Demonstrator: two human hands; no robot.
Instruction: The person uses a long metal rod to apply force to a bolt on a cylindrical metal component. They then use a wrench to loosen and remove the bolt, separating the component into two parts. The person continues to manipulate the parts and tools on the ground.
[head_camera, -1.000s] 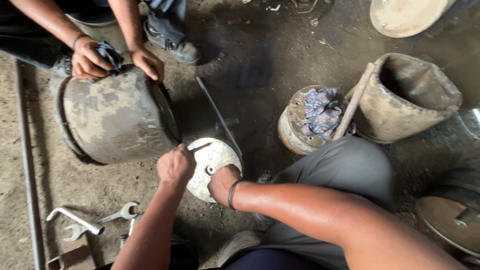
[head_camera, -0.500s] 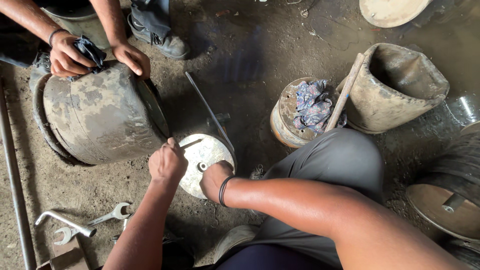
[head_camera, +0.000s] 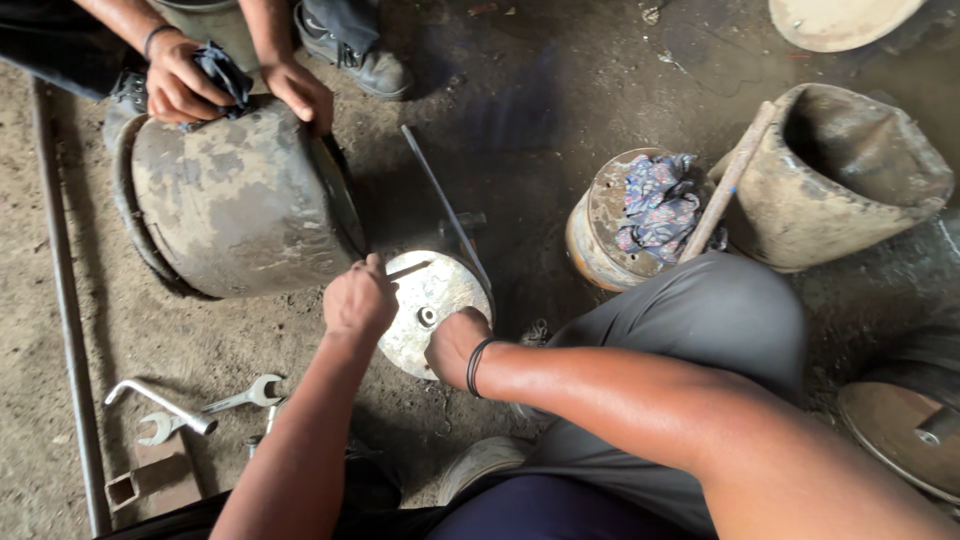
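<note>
The left hand is curled into a closed fist at the upper-left rim of a pale round metal disc lying on the dirt floor, and it seems to pinch a short dark rod whose free end lies across the disc's face; how firmly the fingers hold it I cannot tell, since they fold under the knuckles. Just right of that grip, the right hand presses down on the disc's lower edge, with the fingers hidden beneath the palm, so it reads as a flat bracing hold rather than a grasp. Between the two hands a small bolt stands at the disc's centre. To do this well, I judge the right hand should keep its weight on the disc so it cannot skate on the loose dirt, while the left works the rod in short, controlled strokes. Up and left of the grip lies a big battered drum on its side, steadied by another person's hands, one with a dark rag. Lower left lie spanners. Far right stand a rusty can stuffed with cloth and a worn bucket.
</note>
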